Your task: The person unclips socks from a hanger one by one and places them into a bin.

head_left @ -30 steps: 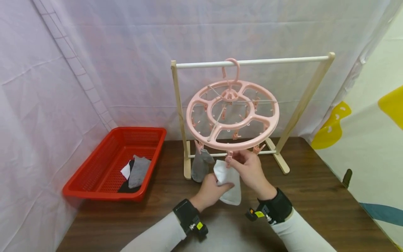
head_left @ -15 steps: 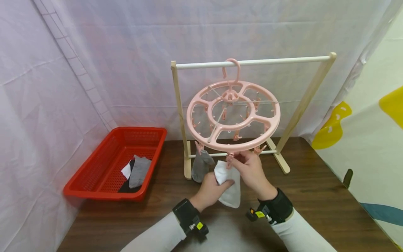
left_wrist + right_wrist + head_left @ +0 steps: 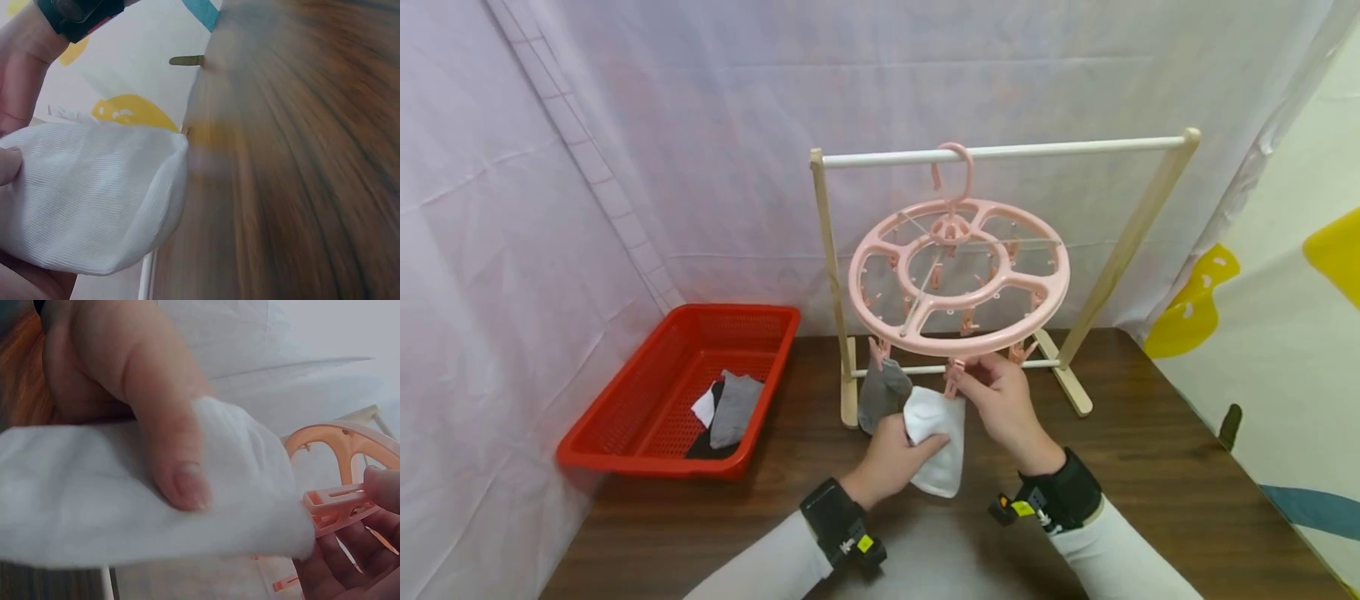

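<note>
My left hand pinches a white sock, thumb lying across its front, below the near rim of a round pink clip hanger. My right hand grips a pink clothespin hanging from that rim. In the right wrist view the clothespin points at the sock's edge, its tip right beside the fabric. Ribbed knit shows on the sock in the left wrist view. Behind my left hand, a grey sock hangs from another clothespin.
A wooden stand with a white bar carries the hanger. Left on the brown table sits a red basket with a grey sock and black and white cloth pieces inside. White curtains enclose the back and left.
My left hand and the white sock have shifted slightly left. The clothespin, which overlapped the sock earlier, now shows mostly above its top edge. The right hand still grips the clothespin.
</note>
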{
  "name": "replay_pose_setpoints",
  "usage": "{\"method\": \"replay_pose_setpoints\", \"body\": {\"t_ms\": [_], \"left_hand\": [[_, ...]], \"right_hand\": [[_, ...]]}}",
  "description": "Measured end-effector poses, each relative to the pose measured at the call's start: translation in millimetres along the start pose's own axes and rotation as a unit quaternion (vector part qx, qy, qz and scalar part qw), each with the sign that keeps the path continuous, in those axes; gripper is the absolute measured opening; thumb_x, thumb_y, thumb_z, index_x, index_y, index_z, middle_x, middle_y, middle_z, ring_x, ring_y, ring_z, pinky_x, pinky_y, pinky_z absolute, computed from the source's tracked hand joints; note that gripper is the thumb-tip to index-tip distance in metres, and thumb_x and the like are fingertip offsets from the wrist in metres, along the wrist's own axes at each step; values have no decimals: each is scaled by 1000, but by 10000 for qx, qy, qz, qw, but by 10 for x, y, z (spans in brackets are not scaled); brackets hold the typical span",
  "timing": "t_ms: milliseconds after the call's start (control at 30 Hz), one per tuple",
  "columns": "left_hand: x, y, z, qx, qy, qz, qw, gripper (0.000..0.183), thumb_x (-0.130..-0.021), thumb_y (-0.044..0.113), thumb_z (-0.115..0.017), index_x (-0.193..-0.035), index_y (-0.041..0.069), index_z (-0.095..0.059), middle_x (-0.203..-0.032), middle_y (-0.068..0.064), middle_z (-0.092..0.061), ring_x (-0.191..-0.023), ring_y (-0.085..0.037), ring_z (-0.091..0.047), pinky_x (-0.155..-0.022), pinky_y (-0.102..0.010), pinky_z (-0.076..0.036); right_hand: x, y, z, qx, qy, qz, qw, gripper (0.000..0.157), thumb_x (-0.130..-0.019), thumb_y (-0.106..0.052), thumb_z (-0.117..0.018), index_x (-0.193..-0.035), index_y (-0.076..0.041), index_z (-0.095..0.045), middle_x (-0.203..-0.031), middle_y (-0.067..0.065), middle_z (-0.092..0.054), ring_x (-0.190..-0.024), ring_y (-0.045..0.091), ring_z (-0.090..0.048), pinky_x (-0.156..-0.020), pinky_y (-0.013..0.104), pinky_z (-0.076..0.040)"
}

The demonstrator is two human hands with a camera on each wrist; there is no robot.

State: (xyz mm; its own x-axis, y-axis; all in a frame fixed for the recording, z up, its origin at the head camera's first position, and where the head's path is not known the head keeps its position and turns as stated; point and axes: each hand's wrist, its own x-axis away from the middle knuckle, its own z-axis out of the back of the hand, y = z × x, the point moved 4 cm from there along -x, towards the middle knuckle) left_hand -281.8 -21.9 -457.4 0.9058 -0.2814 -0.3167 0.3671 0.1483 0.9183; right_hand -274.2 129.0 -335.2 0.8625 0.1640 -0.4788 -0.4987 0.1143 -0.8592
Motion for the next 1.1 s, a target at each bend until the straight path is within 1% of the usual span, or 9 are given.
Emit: {"method": "replay_pose_setpoints", "body": {"t_ms": [200, 333, 467, 567, 700, 833, 900, 1000, 1100], "left_hand": [[92, 26, 149, -155, 38, -165, 9997, 32, -84, 34, -75, -102, 8, -69, -93, -6, -74, -81, -11, -69, -68, -30, -59], [144, 55, 274, -321, 185, -175, 9992, 30, -83, 34, -76, -98, 9, -69, -89, -5, -74, -77, -11, -68, -65, -31, -58], [186, 72, 381, -443, 353, -26, 9984, 28, -82, 30, -77, -96, 8, -70, -87, -6, -74, -75, -10, -68, -64, -30, -58], [207, 104, 437, -416, 358, 133, 9984, 26, -82, 23, -77, -98, 5, -69, -89, -8, -74, -76, -11, -68, -66, -30, -58], [239, 305, 516, -442, 401, 148, 9981, 21, -83, 14, -76, -97, 2, -68, -89, -10, -73, -75, -10, -67, -65, -32, -59], [267, 562, 626, -556, 666, -41, 9962, 17, -80, 10, -78, -92, 2, -68, -83, -10, -73, -71, -7, -66, -62, -31, -58], [269, 619, 682, -564, 824, -134, 9949, 17, -79, 9, -79, -90, 2, -68, -82, -11, -73, -70, -8, -66, -61, -31, -58], [257, 643, 769, -514, 951, -238, 9939, 20, -79, 9, -79, -93, 3, -67, -86, -11, -73, -72, -13, -68, -63, -32, -59], [210, 513, 872, -530, 984, -317, 9932, 24, -82, 16, -78, -99, 6, -66, -90, -9, -73, -76, -17, -69, -65, -33, -59]], "right_hand": [[-3, -8, 7, 190, 91, 79, 9997, 6, -90, 1, -62, -93, 7, -62, -81, 27, -65, -71, 34, -65, -63, 24, -55], [-2, -10, 4, 227, 124, 106, 9996, 9, -90, 0, -64, -96, 7, -62, -82, 25, -65, -72, 29, -65, -64, 25, -54], [0, 4, 6, 81, 190, 45, 9998, 14, -88, 0, -66, -98, 9, -61, -85, 24, -64, -75, 20, -66, -67, 30, -57], [-3, 7, 5, -5, 227, 0, 9997, 16, -87, 0, -67, -99, 10, -60, -86, 23, -64, -75, 17, -66, -68, 30, -57], [-7, 15, 9, 4, 253, 0, 9997, 17, -87, 0, -68, -99, 10, -60, -86, 21, -64, -75, 15, -66, -68, 25, -56], [-20, 113, 23, -63, 275, -29, 9996, 18, -87, -1, -68, -100, 9, -61, -86, 20, -64, -75, 14, -66, -68, 25, -56], [-29, 194, 35, -94, 312, -47, 9995, 18, -87, -2, -69, -100, 7, -62, -85, 18, -65, -75, 14, -66, -67, 26, -56], [-37, 286, 59, -82, 368, -26, 9993, 19, -87, -6, -71, -101, 4, -63, -85, 16, -65, -75, 15, -66, -67, 28, -57], [-34, 310, 72, -87, 433, -28, 9990, 21, -86, -8, -72, -101, 3, -63, -85, 15, -66, -75, 16, -67, -67, 28, -57]]}}
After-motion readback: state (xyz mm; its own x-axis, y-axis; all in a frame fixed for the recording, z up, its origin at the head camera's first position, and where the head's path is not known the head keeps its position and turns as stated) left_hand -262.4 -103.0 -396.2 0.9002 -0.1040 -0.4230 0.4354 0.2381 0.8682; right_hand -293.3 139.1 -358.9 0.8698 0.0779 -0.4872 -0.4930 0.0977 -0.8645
